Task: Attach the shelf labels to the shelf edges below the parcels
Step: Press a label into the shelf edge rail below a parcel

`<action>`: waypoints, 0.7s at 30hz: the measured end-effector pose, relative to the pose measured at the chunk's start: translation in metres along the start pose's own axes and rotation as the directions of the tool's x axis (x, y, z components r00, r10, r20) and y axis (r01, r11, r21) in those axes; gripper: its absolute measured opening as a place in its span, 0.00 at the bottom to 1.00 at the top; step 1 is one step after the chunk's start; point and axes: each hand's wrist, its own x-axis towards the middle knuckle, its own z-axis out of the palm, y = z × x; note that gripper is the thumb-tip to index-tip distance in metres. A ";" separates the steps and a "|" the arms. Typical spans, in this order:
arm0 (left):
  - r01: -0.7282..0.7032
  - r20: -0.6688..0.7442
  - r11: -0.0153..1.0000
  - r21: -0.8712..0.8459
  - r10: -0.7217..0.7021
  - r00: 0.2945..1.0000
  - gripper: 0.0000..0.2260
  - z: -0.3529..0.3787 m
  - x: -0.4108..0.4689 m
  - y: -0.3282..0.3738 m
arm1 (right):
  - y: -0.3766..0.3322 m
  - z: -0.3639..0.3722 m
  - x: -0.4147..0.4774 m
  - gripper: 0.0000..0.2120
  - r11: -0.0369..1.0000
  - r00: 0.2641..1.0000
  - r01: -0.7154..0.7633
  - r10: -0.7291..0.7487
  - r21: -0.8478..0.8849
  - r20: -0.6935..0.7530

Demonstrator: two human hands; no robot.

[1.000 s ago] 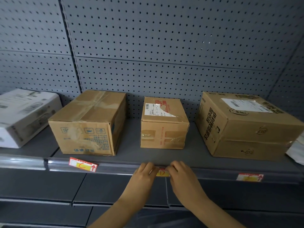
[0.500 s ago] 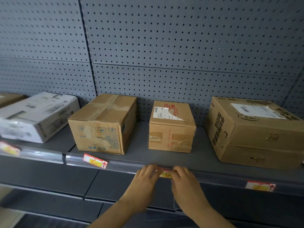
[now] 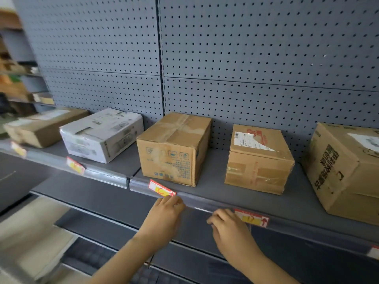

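Two bare arms reach up from the bottom of the view to the front of a grey shelf. The left hand has its fingers curled, and the fingertips touch the clear strip along the shelf edge, right at the lower corner of a red and yellow label. I cannot tell if it pinches the label or just presses on it. The right hand is also curled, with its fingertips on the strip. They touch the left end of a second label. This hand holds nothing that can be seen.

The first label sits in the strip just above the left hand, below the front of a tall brown box. The second label sits beside the right hand, below a smaller brown box with a white sticker on top.

Past the right hand, at the edge of the view, stands a big brown box with black writing on its side. Far to the left of the left hand, a third label sits in the strip below a white box. Farther left still, a blurry label sits below a flat brown box.

All the boxes stand on the shelf. Behind them rises a grey wall full of little holes.
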 end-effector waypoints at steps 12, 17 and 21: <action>-0.095 -0.021 0.995 0.019 0.095 0.995 0.15 -0.039 0.027 -0.122 | -0.086 0.039 0.075 0.11 0.963 0.964 -0.231 0.246 0.138 -0.100; -0.153 0.042 0.986 -0.059 0.156 0.987 0.14 -0.030 0.036 -0.140 | -0.107 0.046 0.088 0.11 0.931 0.925 -0.348 0.360 0.108 -0.125; -0.135 0.086 0.987 -0.090 0.143 0.986 0.09 -0.017 0.042 -0.146 | -0.109 0.049 0.092 0.10 0.915 0.907 -0.397 0.404 0.080 -0.121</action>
